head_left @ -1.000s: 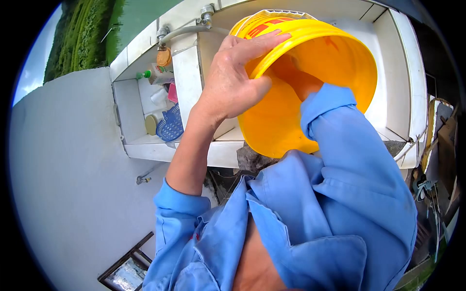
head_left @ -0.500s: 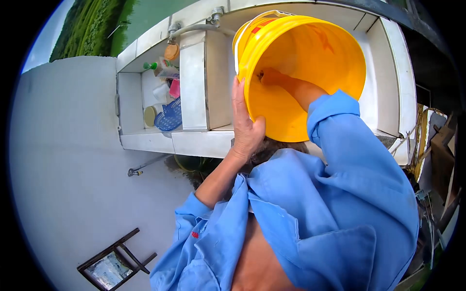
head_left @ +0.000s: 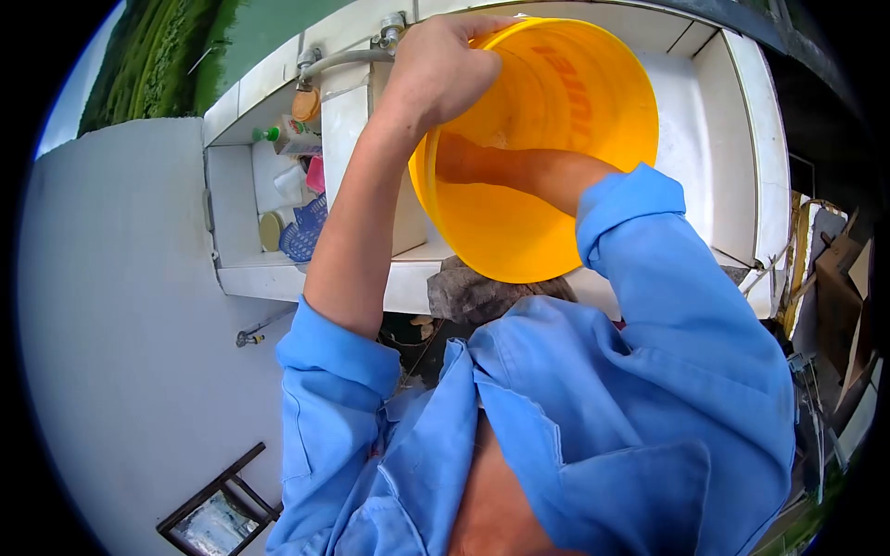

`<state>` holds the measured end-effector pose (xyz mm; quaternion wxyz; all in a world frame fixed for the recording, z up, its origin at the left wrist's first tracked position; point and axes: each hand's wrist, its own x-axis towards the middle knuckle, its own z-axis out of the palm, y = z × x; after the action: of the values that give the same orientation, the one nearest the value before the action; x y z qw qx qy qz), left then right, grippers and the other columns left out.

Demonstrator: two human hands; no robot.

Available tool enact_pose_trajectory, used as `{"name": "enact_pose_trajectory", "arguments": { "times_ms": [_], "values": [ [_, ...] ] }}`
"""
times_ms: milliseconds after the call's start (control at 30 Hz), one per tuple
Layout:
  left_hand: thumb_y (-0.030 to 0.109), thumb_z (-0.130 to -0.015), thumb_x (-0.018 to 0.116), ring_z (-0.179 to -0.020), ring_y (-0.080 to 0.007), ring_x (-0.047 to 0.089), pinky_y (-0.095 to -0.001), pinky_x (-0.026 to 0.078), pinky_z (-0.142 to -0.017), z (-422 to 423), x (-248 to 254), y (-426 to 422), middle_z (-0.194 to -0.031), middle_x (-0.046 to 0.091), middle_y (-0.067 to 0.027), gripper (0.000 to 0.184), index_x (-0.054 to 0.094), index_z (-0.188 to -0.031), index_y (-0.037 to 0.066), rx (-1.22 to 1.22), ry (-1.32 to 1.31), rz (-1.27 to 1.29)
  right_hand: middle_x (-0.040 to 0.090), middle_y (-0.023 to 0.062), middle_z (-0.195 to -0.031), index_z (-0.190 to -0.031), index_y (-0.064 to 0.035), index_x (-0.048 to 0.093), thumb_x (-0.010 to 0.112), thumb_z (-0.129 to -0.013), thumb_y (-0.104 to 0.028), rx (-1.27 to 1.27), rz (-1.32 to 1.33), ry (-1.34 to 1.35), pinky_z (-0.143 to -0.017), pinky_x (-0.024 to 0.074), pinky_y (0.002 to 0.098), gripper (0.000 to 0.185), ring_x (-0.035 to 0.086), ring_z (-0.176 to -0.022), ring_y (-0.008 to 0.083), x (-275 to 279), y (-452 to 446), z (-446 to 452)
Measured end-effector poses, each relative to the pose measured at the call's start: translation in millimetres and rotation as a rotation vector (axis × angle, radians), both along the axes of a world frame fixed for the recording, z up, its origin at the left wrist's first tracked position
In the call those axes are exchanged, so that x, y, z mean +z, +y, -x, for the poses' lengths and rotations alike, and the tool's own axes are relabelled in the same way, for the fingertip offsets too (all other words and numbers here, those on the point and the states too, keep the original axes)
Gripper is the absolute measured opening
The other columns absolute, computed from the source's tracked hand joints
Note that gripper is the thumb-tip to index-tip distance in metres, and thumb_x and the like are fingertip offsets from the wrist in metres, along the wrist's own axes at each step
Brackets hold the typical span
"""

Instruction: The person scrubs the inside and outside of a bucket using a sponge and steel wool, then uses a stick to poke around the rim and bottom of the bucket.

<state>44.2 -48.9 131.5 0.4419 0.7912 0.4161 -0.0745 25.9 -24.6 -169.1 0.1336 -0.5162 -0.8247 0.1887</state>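
Note:
A large yellow bucket point(head_left: 519, 236) lies tilted in the white-tiled sink point(head_left: 681, 139), its mouth facing me. My left hand point(head_left: 450, 69) grips the bucket's rim at the upper left, fingers curled over the edge. Deep inside, my right hand point(head_left: 459, 159) is against the left inner wall. Its fingers are hidden, so I cannot see whether it holds anything. Reddish markings show through on the bucket's far wall. Below the bucket, a dark grey rumpled cloth point(head_left: 482, 292) hangs over the sink's front edge.
Left of the sink, a tiled compartment holds a blue plastic basket point(head_left: 304, 230), a bottle with a green cap point(head_left: 295, 137), a pink item point(head_left: 315, 173) and a round lid point(head_left: 271, 232). Taps point(head_left: 392, 28) sit at the back ledge. A dark-framed stool point(head_left: 218, 514) stands lower left.
My left hand has moved up from the bucket's lower left side to its upper left rim. The bucket has shifted left and turned. My right arm stays inside it. The grey cloth is more exposed.

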Motion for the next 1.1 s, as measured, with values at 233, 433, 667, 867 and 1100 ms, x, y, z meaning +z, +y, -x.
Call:
{"name": "enact_pose_trajectory", "arguments": {
  "times_ms": [233,433,667,867,1100],
  "values": [
    [0.003,-0.068,0.048,-0.07,-0.009,0.058,-0.021,0.047,-0.069,30,-62,-12,-0.089,0.066,-0.0071,0.045,0.065,-0.109,0.006,0.097,-0.373,-0.263,0.049,0.0088,-0.123,-0.114,-0.0094,0.053,0.043,-0.092,-0.025,-0.386,0.003,0.866,-0.098,0.0341,0.0377,0.029,0.04,-0.12,0.0247,-37,58,-31],
    [0.001,-0.067,0.047,-0.081,-0.0087,0.058,-0.0204,0.046,-0.074,47,-62,-11,-0.094,0.066,-0.0073,0.046,0.063,-0.11,0.004,0.108,-0.434,-0.279,0.049,0.0092,-0.124,-0.115,-0.0095,0.053,0.043,-0.092,-0.026,-0.661,-0.049,0.413,-0.099,0.0335,0.0378,0.03,0.04,-0.12,0.0249,-42,63,-91],
    [-0.001,-0.067,0.047,-0.086,-0.0099,0.058,-0.0212,0.045,-0.079,53,-68,-8,-0.1,0.065,-0.0078,0.046,0.062,-0.111,0.0,0.066,-0.523,-0.211,0.048,0.0098,-0.124,-0.116,-0.0096,0.052,0.042,-0.092,-0.026,-0.678,0.258,0.143,-0.099,0.0329,0.038,0.031,0.039,-0.121,0.0252,-89,-26,-30],
    [-0.001,-0.066,0.047,-0.091,-0.0113,0.058,-0.0221,0.044,-0.082,48,-64,-8,-0.104,0.063,-0.0084,0.047,0.062,-0.11,-0.001,0.087,-0.534,-0.167,0.048,0.0102,-0.125,-0.117,-0.0097,0.051,0.041,-0.092,-0.026,-0.588,0.156,0.653,-0.1,0.0323,0.0381,0.032,0.039,-0.121,0.0255,-56,11,41],
    [0.002,-0.065,0.047,-0.091,-0.0115,0.058,-0.0227,0.044,-0.083,52,-67,-6,-0.103,0.064,-0.008,0.047,0.062,-0.11,-0.002,0.08,-0.56,-0.198,0.047,0.0107,-0.126,-0.118,-0.0098,0.051,0.04,-0.092,-0.027,-0.714,-0.082,0.721,-0.1,0.0316,0.0383,0.033,0.039,-0.122,0.0258,-24,78,-59]
  ]
}}
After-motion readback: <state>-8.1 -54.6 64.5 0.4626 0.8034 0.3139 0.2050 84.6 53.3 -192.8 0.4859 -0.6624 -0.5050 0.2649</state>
